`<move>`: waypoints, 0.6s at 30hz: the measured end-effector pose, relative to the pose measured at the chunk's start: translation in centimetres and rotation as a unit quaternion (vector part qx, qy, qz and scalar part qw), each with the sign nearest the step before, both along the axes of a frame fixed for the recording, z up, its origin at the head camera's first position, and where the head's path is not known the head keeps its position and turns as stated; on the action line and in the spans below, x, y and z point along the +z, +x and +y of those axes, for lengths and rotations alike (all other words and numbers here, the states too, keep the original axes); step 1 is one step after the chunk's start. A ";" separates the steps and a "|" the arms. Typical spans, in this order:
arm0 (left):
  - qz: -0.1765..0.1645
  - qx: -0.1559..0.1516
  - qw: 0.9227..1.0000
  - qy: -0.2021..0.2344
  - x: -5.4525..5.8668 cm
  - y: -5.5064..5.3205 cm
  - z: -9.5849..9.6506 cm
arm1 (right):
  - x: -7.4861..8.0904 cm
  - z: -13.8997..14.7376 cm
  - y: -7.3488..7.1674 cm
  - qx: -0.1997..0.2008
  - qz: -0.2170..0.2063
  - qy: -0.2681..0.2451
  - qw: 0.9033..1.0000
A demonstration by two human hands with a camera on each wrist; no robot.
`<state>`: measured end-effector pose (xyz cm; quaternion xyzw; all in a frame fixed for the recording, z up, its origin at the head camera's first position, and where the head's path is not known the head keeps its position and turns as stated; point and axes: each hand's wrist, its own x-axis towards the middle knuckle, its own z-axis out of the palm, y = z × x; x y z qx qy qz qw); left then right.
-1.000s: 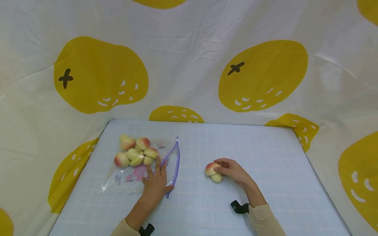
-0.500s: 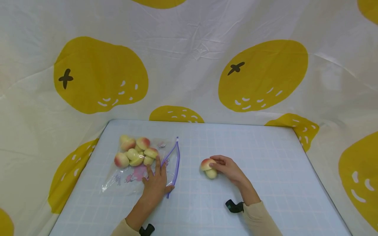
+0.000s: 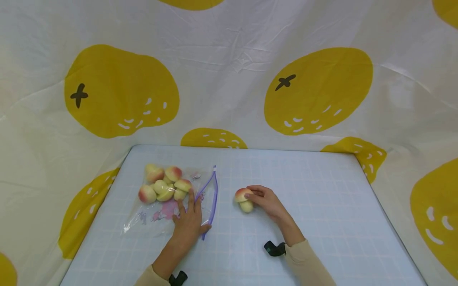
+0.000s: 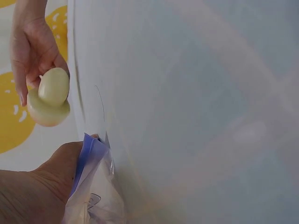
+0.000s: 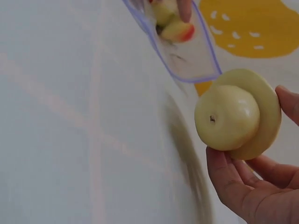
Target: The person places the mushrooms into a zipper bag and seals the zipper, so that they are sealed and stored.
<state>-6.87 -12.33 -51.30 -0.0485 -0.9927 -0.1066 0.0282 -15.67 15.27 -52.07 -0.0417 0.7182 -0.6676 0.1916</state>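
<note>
In the head view my right hand (image 3: pixel 266 201) pinches a toy mushroom (image 3: pixel 244 194) with a red-and-yellow cap and a pale stem. The right wrist view shows the mushroom (image 5: pixel 231 114) between thumb and fingertips, stem end toward the camera. Left of it lies a clear zip bag (image 3: pixel 143 222) with a purple zipper edge (image 3: pixel 216 194) and several similar mushrooms (image 3: pixel 164 184) inside. My left hand (image 3: pixel 189 222) rests on the bag with fingers spread, its thumb at the zipper edge. The left wrist view shows that thumb (image 4: pixel 58 161) against the purple strip (image 4: pixel 84 161).
A pale blue checked table (image 3: pixel 322 190) lies beneath both hands. Behind and beside it hangs a white cloth (image 3: pixel 222 79) printed with large yellow fruit. Small black devices (image 3: pixel 274 248) are worn at both wrists.
My right hand has carried the mushroom leftward and slightly away from me, closer to the bag's zipper edge. The left hand and the bag have stayed in place.
</note>
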 end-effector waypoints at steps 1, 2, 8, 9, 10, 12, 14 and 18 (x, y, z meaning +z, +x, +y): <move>-0.001 0.000 1.000 0.000 0.0 0.0 0.0 | 0.1 -0.3 -0.1 -0.001 -0.003 0.001 1.000; -0.001 0.000 1.000 0.001 0.0 0.0 0.0 | 0.1 -0.6 -0.3 -0.001 -0.005 0.003 1.000; 0.002 -0.001 1.000 -0.002 -0.1 0.0 0.0 | 0.4 -2.3 -1.1 -0.017 -0.017 -0.008 1.000; 0.002 0.000 1.000 -0.002 -0.1 0.0 0.0 | 0.4 -2.6 -1.1 -0.022 -0.016 -0.013 1.000; 0.002 0.000 1.000 -0.003 -0.1 -0.1 -0.1 | 0.4 -3.0 -1.2 -0.026 -0.013 -0.017 0.999; 0.000 0.001 1.000 -0.002 -0.2 -0.1 -0.1 | 0.3 -3.7 -1.3 -0.033 -0.007 -0.025 0.999; -0.002 0.002 1.000 0.000 -0.2 -0.1 -0.1 | 0.3 -4.5 -1.4 -0.034 0.001 -0.030 0.999; -0.013 0.005 1.000 0.002 -0.3 -0.2 0.0 | 0.4 -6.1 -1.6 -0.031 0.009 -0.029 0.999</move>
